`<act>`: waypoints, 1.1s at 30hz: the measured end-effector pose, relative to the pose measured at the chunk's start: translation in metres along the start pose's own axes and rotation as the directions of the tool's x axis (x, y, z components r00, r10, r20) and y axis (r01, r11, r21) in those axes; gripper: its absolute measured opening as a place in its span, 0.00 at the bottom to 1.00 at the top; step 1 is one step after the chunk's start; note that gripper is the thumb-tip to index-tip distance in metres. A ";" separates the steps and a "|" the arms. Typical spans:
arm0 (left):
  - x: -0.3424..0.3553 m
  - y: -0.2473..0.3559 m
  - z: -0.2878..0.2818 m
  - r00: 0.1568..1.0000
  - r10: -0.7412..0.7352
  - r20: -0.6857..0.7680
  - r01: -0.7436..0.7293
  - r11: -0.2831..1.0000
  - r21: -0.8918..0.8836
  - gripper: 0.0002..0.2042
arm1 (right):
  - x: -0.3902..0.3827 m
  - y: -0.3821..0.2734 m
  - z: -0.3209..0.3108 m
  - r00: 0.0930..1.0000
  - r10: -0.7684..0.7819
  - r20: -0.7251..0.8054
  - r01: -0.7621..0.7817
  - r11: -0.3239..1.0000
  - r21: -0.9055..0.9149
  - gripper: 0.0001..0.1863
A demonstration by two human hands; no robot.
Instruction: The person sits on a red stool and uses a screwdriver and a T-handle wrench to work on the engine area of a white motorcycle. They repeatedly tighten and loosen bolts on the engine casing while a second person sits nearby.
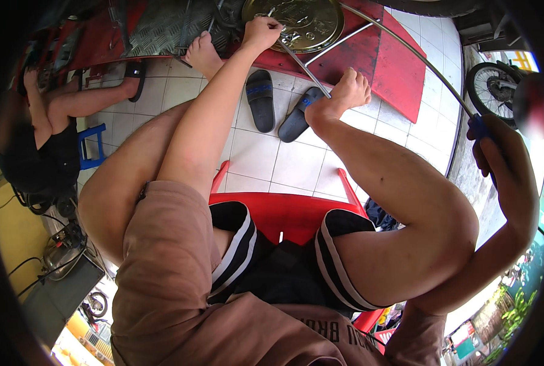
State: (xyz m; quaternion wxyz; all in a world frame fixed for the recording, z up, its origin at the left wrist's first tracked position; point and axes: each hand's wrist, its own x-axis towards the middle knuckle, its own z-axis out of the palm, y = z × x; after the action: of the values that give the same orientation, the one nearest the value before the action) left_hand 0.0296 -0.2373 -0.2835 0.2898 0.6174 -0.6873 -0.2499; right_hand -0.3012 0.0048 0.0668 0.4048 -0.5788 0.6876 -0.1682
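My left hand (pixel 263 33) reaches to the left rim of a round brass-coloured tray (pixel 339 27). Its fingers are pinched together, and whatever they hold is too small to make out. Small metal parts (pixel 296 36) lie in the tray. Raised at the far right, my right hand (pixel 502 149) is closed round the blue handle of a long thin metal rod (pixel 427 63). The rod runs up and left toward the tray, looking bent in this view. A T-shaped metal wrench (pixel 339 44) lies beside the tray, one end close to my right foot.
The tray rests on a red metal platform (pixel 400 73) with a chequered steel plate (pixel 162 33). Black sandals (pixel 260 100) stand on white floor tiles. I sit on a red plastic chair (pixel 278 213). Another person (pixel 46 140) is at left, near a blue stool (pixel 91 146). A motorcycle wheel (pixel 492 88) stands right.
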 end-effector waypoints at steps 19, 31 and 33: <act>-0.077 0.091 0.040 0.935 0.289 0.207 -0.355 0.784 0.509 0.08 | 0.007 -0.007 0.007 0.998 0.058 0.024 -0.056 0.996 -0.070 0.10; -0.049 0.171 -0.071 0.891 -0.231 0.391 0.202 0.973 0.113 0.17 | 0.040 0.022 0.009 0.960 0.234 0.156 -0.179 0.936 -0.303 0.11; -0.039 0.170 -0.113 0.832 -0.257 0.492 0.356 0.927 -0.119 0.13 | 0.043 0.014 0.014 0.963 0.212 0.169 -0.141 0.924 -0.356 0.12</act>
State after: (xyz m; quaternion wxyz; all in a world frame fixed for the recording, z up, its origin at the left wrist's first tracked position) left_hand -0.0079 -0.1777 -0.0880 0.1336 0.6080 -0.5985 -0.5041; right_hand -0.3000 -0.0283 0.0326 0.3804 -0.5898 0.7106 0.0507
